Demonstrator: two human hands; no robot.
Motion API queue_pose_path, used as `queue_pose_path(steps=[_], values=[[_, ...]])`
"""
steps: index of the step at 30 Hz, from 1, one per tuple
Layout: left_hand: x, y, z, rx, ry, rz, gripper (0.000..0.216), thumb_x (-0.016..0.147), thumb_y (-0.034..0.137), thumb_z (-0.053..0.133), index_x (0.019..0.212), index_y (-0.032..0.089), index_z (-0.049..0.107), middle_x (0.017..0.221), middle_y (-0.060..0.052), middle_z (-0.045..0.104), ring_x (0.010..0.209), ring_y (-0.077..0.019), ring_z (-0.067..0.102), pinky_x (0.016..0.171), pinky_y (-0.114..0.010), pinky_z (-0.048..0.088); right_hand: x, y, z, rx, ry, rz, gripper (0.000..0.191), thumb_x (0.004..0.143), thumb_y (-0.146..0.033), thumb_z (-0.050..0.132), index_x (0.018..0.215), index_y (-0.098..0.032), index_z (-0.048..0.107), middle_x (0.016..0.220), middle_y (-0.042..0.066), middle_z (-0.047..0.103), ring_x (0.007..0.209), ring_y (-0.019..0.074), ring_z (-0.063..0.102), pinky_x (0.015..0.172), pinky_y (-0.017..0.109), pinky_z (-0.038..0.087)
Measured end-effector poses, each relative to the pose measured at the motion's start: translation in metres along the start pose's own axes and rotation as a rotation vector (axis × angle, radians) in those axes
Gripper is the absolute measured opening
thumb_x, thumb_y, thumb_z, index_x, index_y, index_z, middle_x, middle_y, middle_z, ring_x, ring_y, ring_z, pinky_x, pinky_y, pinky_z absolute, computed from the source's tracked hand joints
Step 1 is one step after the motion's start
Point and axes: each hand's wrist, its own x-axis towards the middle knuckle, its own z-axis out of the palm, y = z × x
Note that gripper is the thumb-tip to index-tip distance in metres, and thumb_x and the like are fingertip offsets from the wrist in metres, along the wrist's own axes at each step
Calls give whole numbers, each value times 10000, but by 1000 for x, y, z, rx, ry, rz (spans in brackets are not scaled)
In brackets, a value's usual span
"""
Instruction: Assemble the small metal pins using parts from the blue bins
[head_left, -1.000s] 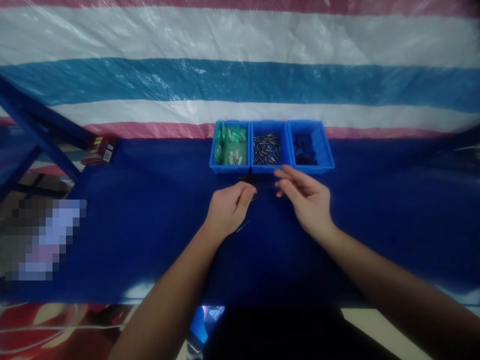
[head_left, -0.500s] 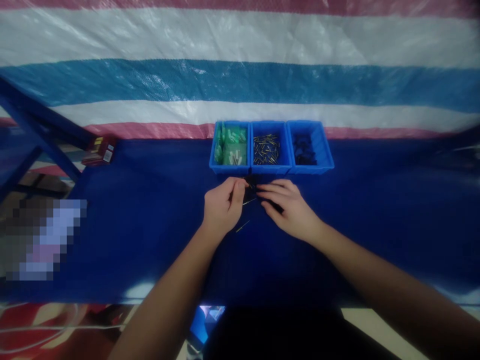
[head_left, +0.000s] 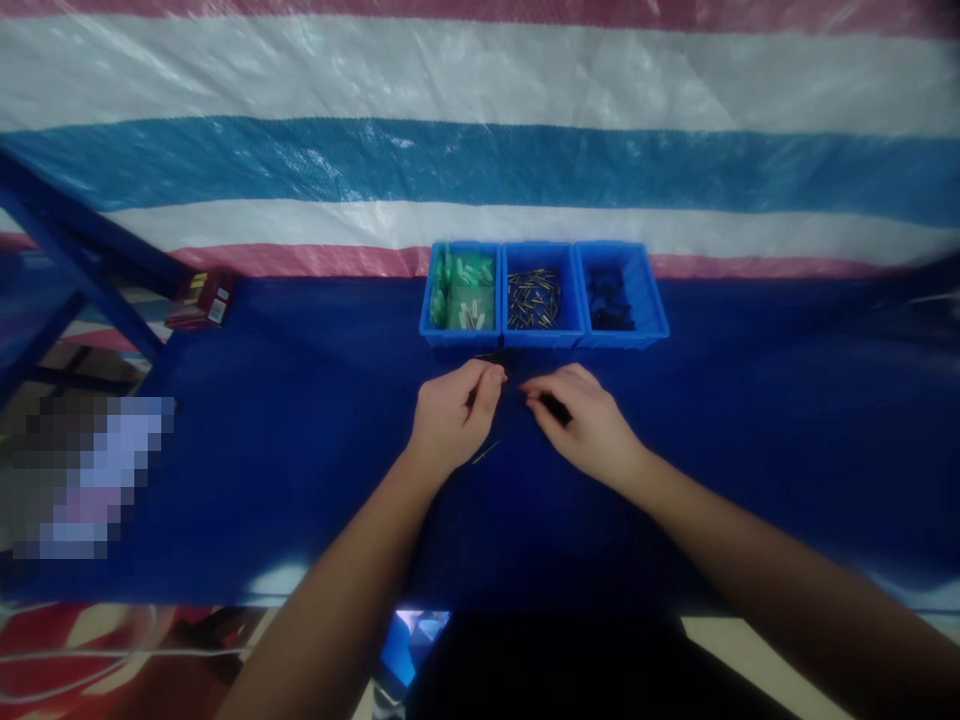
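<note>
Starting at the far left, a small red box (head_left: 201,300) sits at the edge of the bench (head_left: 300,470), well apart from the work. The left hand (head_left: 450,420) rests on the blue cloth with fingers curled and thumb pressed to forefinger. Whether anything lies in that pinch is too small to tell. A thin pin (head_left: 486,452) lies loose on the cloth just beside it. The right hand (head_left: 589,430), near the left but apart from it, pinches a small dark piece (head_left: 556,408). Behind both stand three blue trays (head_left: 574,340), holding green parts (head_left: 461,295), pins (head_left: 534,298) and dark pieces (head_left: 611,298). The step looks like fitting small parts together at the fingertips. Joining them calls for a steady, fine alignment.
</note>
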Motion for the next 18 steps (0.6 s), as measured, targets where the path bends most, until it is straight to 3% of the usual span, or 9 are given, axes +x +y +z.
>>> queue_pose_path(steps=[5, 8, 11, 18], values=[[0, -1, 2, -19, -90, 117, 272, 988, 278, 564, 798, 166, 723, 696, -5, 727, 603, -98, 654, 600, -214, 464, 0, -4, -1, 168, 217, 130, 281, 938, -134, 598, 1197, -234, 643, 966, 42, 696, 862, 190, 661, 818, 373, 554], [-2, -3, 5, -40, -132, 168, 152, 950, 293, 646, 931, 184, 750, 733, 7, 744, 591, -92, 645, 602, -213, 472, -2, -4, 2, 305, 279, 178, 304, 932, -154, 619, 1221, -248, 630, 978, 38, 682, 843, 180, 666, 820, 377, 561], [-4, -4, 8, -48, -119, 199, 169, 925, 293, 694, 1056, 199, 746, 724, 23, 736, 588, -85, 643, 610, -203, 480, -3, -6, 4, 390, 274, 172, 313, 924, -148, 633, 1221, -247, 632, 972, 36, 677, 841, 175, 667, 817, 371, 564], [-4, -5, 10, -35, -147, 234, 117, 925, 287, 686, 993, 210, 741, 621, 52, 655, 537, -76, 594, 569, -201, 453, 2, -10, -1, 294, 193, 80, 186, 926, -155, 630, 1081, -232, 700, 881, 25, 678, 778, 156, 663, 701, 316, 568]])
